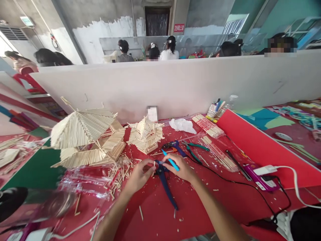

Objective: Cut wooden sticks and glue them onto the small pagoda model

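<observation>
My left hand [140, 174] pinches a short pale stick [154, 164] by the head of the blue-handled cutter [167, 189], between my 2 forearms on the red worktop [195, 214]. My right hand [182, 169] holds a bright blue pen [171, 160], fingertips near the cutter's head; contact there, I cannot tell. Farther off, 2 stick-built models: larger model [80, 129] left, smaller model [145, 138] beside it. Glue gun [177, 147] just beyond my right hand. Offcuts [119, 179] strewn left of my left hand.
</observation>
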